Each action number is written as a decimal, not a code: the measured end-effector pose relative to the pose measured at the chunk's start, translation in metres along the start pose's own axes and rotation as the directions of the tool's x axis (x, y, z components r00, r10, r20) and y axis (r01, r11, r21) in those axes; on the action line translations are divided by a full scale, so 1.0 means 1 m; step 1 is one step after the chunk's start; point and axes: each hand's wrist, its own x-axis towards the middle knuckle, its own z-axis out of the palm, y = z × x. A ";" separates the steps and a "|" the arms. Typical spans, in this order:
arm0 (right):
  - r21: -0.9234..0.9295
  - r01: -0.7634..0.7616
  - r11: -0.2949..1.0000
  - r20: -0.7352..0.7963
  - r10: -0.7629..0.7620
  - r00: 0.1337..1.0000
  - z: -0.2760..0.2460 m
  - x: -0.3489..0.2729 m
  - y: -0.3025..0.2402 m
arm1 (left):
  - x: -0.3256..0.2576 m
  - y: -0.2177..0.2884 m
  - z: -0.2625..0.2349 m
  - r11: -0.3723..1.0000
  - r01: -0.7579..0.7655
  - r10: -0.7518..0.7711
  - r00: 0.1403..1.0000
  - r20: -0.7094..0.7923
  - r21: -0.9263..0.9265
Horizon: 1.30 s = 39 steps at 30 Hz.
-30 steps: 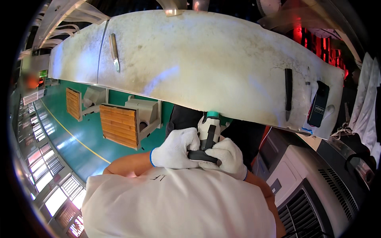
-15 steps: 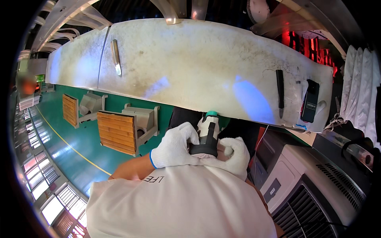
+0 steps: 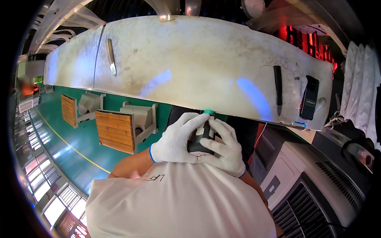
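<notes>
In front of my chest, just off the near edge of the table (image 3: 198,83), I hold an off-white and dark grey object (image 3: 197,143) with a green tip. It is narrow at the far end and broader toward my body; its exact kind I cannot make out. My left hand (image 3: 176,137), in a white knitted glove with a blue cuff, wraps its left side, thumb and fingers reaching toward the green tip. My right hand (image 3: 226,148), gloved alike, closes over its right side with fingers bent across the front. Much of the object is hidden under the gloves.
On the table lie a wooden-handled knife (image 3: 110,57) at left, a slim black-handled tool (image 3: 278,89) and a black phone (image 3: 309,97) at right. Slatted wooden seats (image 3: 115,131) stand on the green floor at left. A grey vented machine (image 3: 301,174) stands close at right.
Both hands have slid up the object toward its green tip. The right hand has come round onto its front, covering more of it. The view has shifted slightly.
</notes>
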 end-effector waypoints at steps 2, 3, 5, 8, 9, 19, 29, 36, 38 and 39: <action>0.053 -0.175 0.983 -0.084 0.179 0.980 0.007 -0.011 -0.003 | 0.002 0.005 0.001 1.000 -0.009 0.009 1.000 0.008 -0.022; 0.078 -0.247 0.966 -0.129 0.256 0.958 0.008 -0.014 -0.006 | 0.004 0.004 0.002 0.998 -0.064 0.064 0.998 -0.007 -0.005; 0.246 -0.375 0.893 -0.017 0.391 0.920 0.004 -0.015 -0.011 | 0.005 0.001 0.007 0.985 -0.171 0.172 0.985 -0.033 0.030; 0.232 -0.209 0.950 -0.132 0.243 0.961 -0.009 -0.020 -0.023 | -0.005 0.043 0.007 0.968 -0.251 0.250 0.963 -0.103 0.002; 0.416 -0.219 0.882 -0.144 0.302 0.942 -0.017 -0.016 -0.050 | -0.011 0.058 0.004 0.952 -0.305 0.306 0.944 -0.126 0.030; -0.073 0.320 0.945 -0.119 -0.326 0.938 -0.073 0.046 -0.057 | -0.012 0.101 -0.041 0.676 -0.495 0.644 0.757 -0.112 0.546; -0.588 -0.487 0.646 -0.454 0.235 0.859 -0.117 0.054 0.142 | -0.037 0.082 -0.067 0.831 -0.206 0.367 0.901 -0.231 0.517; 0.581 -0.313 0.751 -0.056 0.421 0.906 -0.089 0.096 0.077 | -0.030 0.094 -0.072 0.846 -0.108 0.256 0.942 -0.219 0.523; 0.841 -0.140 0.523 -0.087 0.385 0.919 -0.072 0.116 -0.003 | -0.029 0.097 -0.068 0.842 -0.071 0.230 0.944 -0.237 0.535; 0.901 -0.020 0.433 -0.160 0.374 0.913 -0.061 0.127 -0.021 | -0.026 0.101 -0.066 0.844 -0.059 0.218 0.946 -0.240 0.532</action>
